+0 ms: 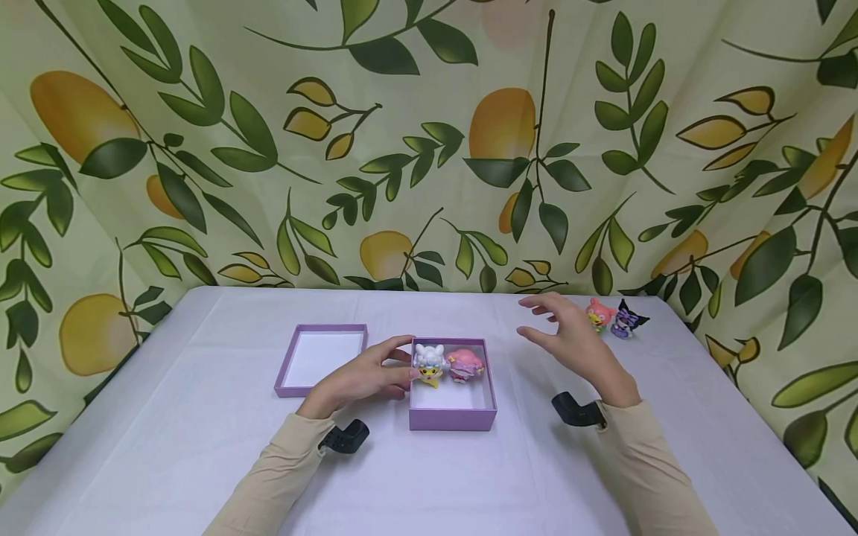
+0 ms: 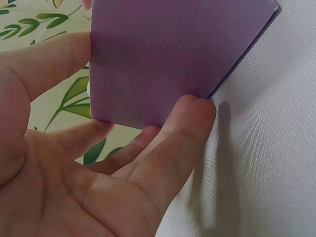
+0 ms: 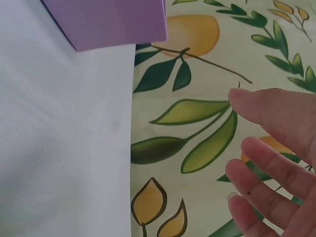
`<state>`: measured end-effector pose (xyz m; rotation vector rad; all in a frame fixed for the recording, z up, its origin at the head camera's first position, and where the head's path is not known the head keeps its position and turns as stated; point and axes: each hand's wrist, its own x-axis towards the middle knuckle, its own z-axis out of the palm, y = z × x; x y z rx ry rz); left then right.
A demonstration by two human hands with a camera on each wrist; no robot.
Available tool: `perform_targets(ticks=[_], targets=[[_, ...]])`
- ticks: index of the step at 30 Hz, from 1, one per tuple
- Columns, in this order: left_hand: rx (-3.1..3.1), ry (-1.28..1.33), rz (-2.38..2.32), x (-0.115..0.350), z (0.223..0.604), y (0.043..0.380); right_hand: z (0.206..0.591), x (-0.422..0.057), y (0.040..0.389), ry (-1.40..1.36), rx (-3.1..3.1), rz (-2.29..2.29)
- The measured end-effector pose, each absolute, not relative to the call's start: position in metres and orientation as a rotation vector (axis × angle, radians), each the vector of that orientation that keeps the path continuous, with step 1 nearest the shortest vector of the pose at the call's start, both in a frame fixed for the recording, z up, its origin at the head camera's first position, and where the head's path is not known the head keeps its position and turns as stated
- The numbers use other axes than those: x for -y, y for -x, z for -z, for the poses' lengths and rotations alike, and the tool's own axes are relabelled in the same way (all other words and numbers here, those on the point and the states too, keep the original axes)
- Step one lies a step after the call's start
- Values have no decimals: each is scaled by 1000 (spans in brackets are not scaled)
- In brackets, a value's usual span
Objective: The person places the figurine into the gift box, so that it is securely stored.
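A purple box point(image 1: 452, 420) with a white inside stands on the table, its top uncovered. Inside, side by side near the back, are a figurine with a white hood and yellow face point(image 1: 430, 364) and a pink figurine point(image 1: 465, 365). My left hand point(image 1: 365, 376) grips the box at its left side. In the left wrist view its thumb is at the rim and the other fingers point(image 2: 195, 116) lie against the purple wall and around its corner. To the right of the box my right hand point(image 1: 570, 339) is raised with fingers spread, holding nothing.
The purple-edged lid point(image 1: 288, 372) lies left of the box, white inside up. At the back right stand a pink figurine point(image 1: 599, 313) and a black-and-purple figurine point(image 1: 625, 321), just beyond my right hand. Behind the table point(image 1: 167, 447) hangs a leaf-and-fruit patterned curtain point(image 1: 429, 89).
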<state>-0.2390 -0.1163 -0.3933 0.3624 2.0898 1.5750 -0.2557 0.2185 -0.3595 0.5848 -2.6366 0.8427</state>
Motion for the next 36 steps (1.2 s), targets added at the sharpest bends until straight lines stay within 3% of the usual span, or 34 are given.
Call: perform_targets(ticks=[36], targets=[[-2094,-358,-1560,117,392,239,367,-265,264,-329,2644,-877]])
